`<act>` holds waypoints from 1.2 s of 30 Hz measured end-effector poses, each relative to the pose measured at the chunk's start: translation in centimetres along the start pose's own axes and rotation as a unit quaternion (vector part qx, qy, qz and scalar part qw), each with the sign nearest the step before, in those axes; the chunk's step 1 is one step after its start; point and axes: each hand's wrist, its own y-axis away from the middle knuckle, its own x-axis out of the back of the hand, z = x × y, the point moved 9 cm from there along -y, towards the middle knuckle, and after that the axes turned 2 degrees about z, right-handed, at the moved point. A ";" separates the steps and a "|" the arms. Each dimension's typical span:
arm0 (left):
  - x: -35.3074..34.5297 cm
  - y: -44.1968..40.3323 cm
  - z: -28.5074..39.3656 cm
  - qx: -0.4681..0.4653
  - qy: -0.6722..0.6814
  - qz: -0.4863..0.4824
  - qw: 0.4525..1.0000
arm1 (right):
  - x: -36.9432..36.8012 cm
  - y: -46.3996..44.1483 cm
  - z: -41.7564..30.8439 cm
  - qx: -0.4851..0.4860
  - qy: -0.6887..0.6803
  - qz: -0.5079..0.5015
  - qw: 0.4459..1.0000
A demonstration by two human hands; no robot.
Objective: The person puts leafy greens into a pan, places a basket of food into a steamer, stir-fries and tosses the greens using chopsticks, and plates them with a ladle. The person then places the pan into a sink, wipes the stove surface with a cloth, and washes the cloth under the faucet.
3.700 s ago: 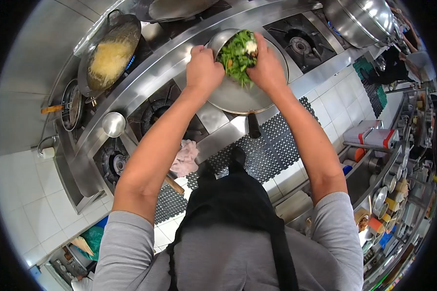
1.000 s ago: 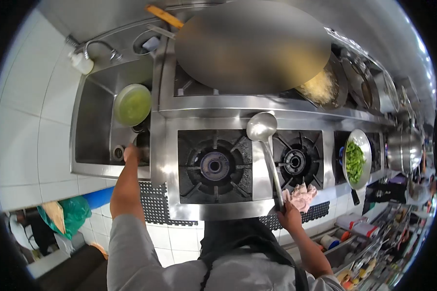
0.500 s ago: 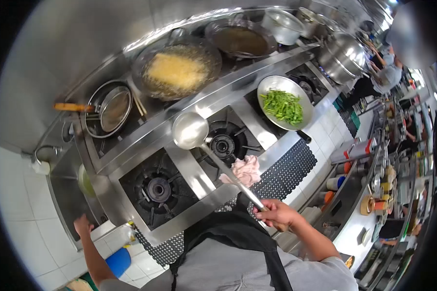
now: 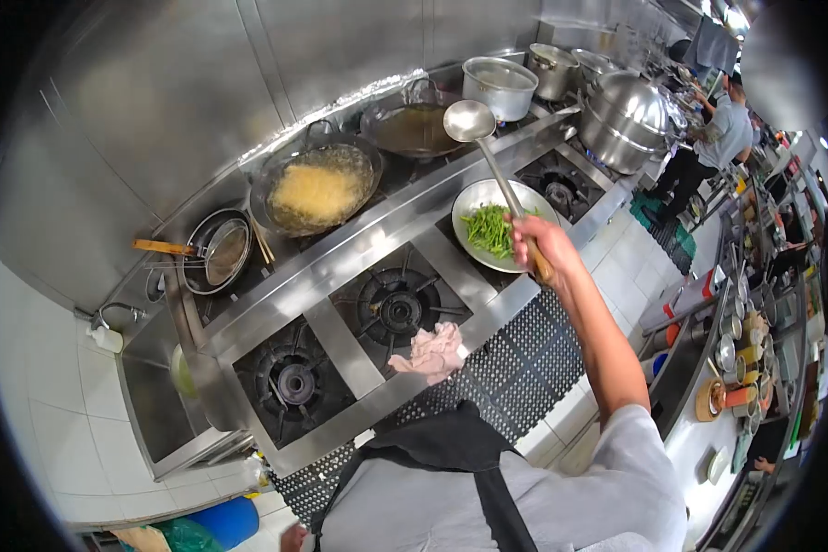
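Head camera view showed the right hand (image 4: 540,243) with its fingers wrapped around the lower handle of a long metal ladle (image 4: 470,120), whose wooden end stuck out below the grip. The ladle slanted up and away from the person, its handle passing over a light metal pan (image 4: 530,200) and its round bowl appearing in front of the right side of a wok of dark liquid (image 4: 412,128). Whether the ladle touched the pan could not be told. Cut green vegetables (image 4: 488,229) lay inside the pan, which sat on the front row of the stove (image 4: 377,241).

Only a small part of the left hand (image 4: 293,538) showed at the bottom edge, beside the apron (image 4: 446,440); whether its fingers were closed or loose could not be told, nor whether they held anything.

A crumpled pink cloth (image 4: 431,353) lay by the stove's front edge, near the middle burner (image 4: 401,311). Behind, a wok with yellow food (image 4: 318,191) in bubbly liquid stood left of the dark-liquid wok. Further left, a strainer (image 4: 227,251) with a wooden handle rested over a black pan (image 4: 193,276).
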 end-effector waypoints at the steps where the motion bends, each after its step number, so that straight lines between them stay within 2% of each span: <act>1: -2.5 0.9 -0.8 0.004 -0.011 -0.017 1.000 | 0.7 -1.9 -0.8 -0.017 -0.018 -0.002 1.000; 7: -13.5 6.5 -2.4 -0.010 -0.047 -0.085 0.995 | 6.1 -13.4 -7.4 -0.024 -0.067 0.014 0.997; 16: -20.9 12.3 -1.9 -0.025 -0.044 -0.116 0.992 | 10.4 -25.1 -16.6 -0.029 -0.094 0.020 0.995; 20: -24.3 13.1 -1.8 -0.018 -0.041 -0.121 0.992 | 12.4 -28.2 -18.0 -0.034 -0.052 0.060 0.996; 28: -30.5 18.5 -1.6 -0.012 -0.040 -0.107 0.993 | 18.3 -34.3 -21.1 0.036 0.197 0.110 0.974; 32: -32.5 21.4 -2.8 -0.005 -0.040 -0.096 0.995 | 21.6 -37.3 -21.4 0.041 0.254 0.121 0.959; 36: -33.1 22.8 -5.2 0.004 -0.043 -0.088 0.995 | 21.8 -36.7 -21.8 0.028 0.245 0.113 0.963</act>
